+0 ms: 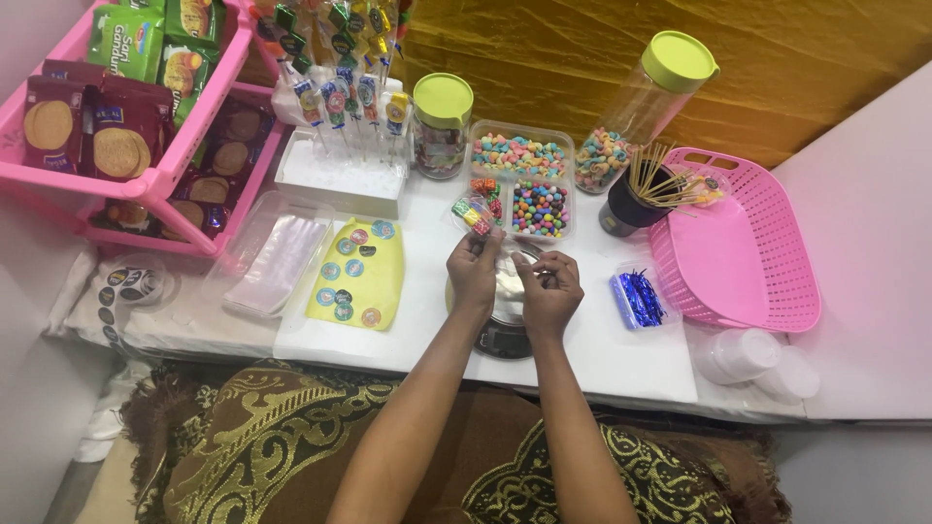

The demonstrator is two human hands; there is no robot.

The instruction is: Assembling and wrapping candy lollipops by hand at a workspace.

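Candy bag (475,213), small and clear, pinched by left hand (474,273) above white table (621,359); right hand (549,288) closed beside, contents unclear. Around: pink rack (155,180) with red biscuit packs (92,126), pink basket (738,243), yellow sticker sheet (357,274), blue twist ties (639,298)

Glossy clear plastic bag (474,215) — perforated matt pink plastic basket (777,281), shiny blue foil ties (639,299), wooden skewers (652,175).

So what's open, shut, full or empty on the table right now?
Short jar: lid on, upright.
Tall jar: lid on, tilted, partly full of candy.
Candy tray: uncovered, full.
Pink basket: empty.
Black cup: full of sticks.
Small candy bag: held by left hand.
Right hand: fingers pinched over scale.
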